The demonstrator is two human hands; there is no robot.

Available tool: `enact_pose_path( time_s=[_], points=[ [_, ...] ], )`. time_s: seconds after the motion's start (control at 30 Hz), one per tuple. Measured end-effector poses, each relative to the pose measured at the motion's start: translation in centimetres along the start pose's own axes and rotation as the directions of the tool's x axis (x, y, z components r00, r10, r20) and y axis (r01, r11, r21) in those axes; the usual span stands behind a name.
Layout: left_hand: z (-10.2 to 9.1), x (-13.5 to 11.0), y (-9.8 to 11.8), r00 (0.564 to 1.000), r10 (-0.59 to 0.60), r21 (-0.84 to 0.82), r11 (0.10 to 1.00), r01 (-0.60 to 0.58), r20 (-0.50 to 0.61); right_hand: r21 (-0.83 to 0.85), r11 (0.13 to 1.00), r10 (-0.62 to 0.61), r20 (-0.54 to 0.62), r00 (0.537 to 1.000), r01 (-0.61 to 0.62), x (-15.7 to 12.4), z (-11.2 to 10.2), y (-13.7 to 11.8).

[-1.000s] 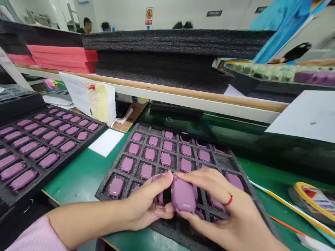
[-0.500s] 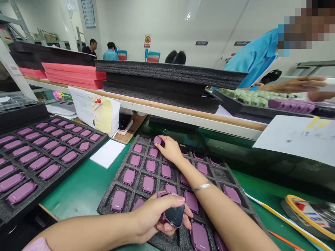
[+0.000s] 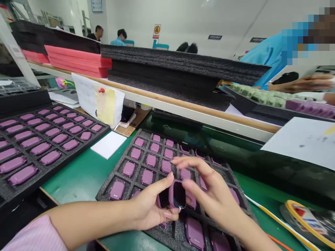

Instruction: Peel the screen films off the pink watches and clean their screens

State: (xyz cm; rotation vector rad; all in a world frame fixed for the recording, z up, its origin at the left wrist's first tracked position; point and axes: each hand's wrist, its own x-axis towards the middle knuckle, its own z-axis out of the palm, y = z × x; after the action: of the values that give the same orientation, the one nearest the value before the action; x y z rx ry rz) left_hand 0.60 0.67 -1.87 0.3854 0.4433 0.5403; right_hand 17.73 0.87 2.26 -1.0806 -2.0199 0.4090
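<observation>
My left hand [image 3: 153, 204] grips purple smartwatch bodies between thumb and fingers, above the near part of a black foam tray [image 3: 108, 188]. Two dark screens show there, side by side: the front smartwatch body [image 3: 178, 194] and another [image 3: 164, 199] partly behind it. Beside them on the right is my right hand [image 3: 216, 190], its thumb and fingers spread, with nothing seen in it. Its fingertips are close to the front watch body; whether they touch cannot be made out. More purple watch bodies [image 3: 117, 190] lie in the tray's cells, mostly back side up. My hands hide several cells.
A second foam tray of purple watch bodies [image 3: 53, 176] stands at left, near a white pad [image 3: 108, 144]. Black foam sheets [image 3: 167, 73] lie stacked on the shelf ahead. A tape roll [image 3: 306, 219] and cables lie at right. A co-worker's blue sleeve [image 3: 272, 52] shows beyond the shelf.
My right hand has come back from the tray's far edge to beside my left hand and opened. The watch body it held now lies in a far cell. The view has shifted slightly.
</observation>
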Motion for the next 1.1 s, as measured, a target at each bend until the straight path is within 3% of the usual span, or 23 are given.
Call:
enact_pose_path(
  time_s=[0.1, 0.2, 0.37, 0.47, 0.53, 0.63, 0.7, 0.77, 0.9, 0.97, 1.03, 1.1],
  points=[
    [0.1, 0.0, 0.1, 0.999, -0.004, 0.014, 1.0, 0.004, 0.046, -0.072, 0.989, -0.127, 0.017, 0.992, 0.128, -2.8, -0.5, -1.8],
    [0.2, -0.1, 0.3, 0.999, 0.001, 0.009, 1.0, -0.001, 0.046, -0.137, 0.979, -0.153, -0.002, 0.988, 0.151, -3.6, 0.2, -1.8],
    [0.3, -0.1, 0.6, 0.998, 0.015, -0.066, 0.998, -0.011, 0.063, -0.075, 0.991, -0.117, -0.086, 0.989, 0.111, -3.3, 1.0, -1.9],
    [0.2, 0.0, 0.7, 0.997, 0.027, -0.035, 0.999, -0.025, 0.07, 0.02, 0.999, -0.027, -0.196, 0.98, 0.032, -3.1, 0.6, -2.1],
    [0.2, 0.0, 0.8, 0.997, 0.025, 0.004, 1.0, -0.025, 0.068, 0.131, 0.99, 0.084, -0.322, 0.943, -0.043, -3.2, 0.3, -2.0],
    [0.2, -0.1, 0.9, 0.997, 0.007, 0.022, 1.0, -0.009, 0.072, 0.363, 0.925, 0.289, -0.481, 0.827, -0.112, -3.4, -0.1, -1.3],
    [0.3, -0.2, 0.9, 0.997, 0.004, 0.022, 1.0, -0.006, 0.082, 0.488, 0.863, 0.399, -0.502, 0.767, -0.13, -3.6, -0.1, -0.8],
    [0.3, -0.3, 1.0, 0.997, 0.01, 0.03, 0.999, -0.012, 0.081, 0.547, 0.824, 0.45, -0.473, 0.758, -0.149, -3.5, 0.1, -0.5],
    [0.4, -0.3, 1.1, 0.996, 0.009, 0.051, 0.999, -0.014, 0.087, 0.557, 0.815, 0.437, -0.412, 0.8, -0.159, -3.4, 0.4, -0.3],
    [0.4, -0.3, 1.1, 0.995, 0.008, 0.057, 0.998, -0.014, 0.098, 0.51, 0.845, 0.418, -0.443, 0.793, -0.16, -3.6, 0.4, -0.4],
    [0.4, -0.4, 1.0, 0.995, 0.006, 0.063, 0.998, -0.012, 0.103, 0.391, 0.909, 0.351, -0.526, 0.775, -0.146, -3.9, 0.3, -0.5],
    [0.5, -0.5, 1.0, 0.994, 0.0, 0.071, 0.997, -0.008, 0.106, 0.192, 0.976, 0.199, -0.587, 0.785, -0.104, -4.3, 0.0, -0.6]
  ],
)
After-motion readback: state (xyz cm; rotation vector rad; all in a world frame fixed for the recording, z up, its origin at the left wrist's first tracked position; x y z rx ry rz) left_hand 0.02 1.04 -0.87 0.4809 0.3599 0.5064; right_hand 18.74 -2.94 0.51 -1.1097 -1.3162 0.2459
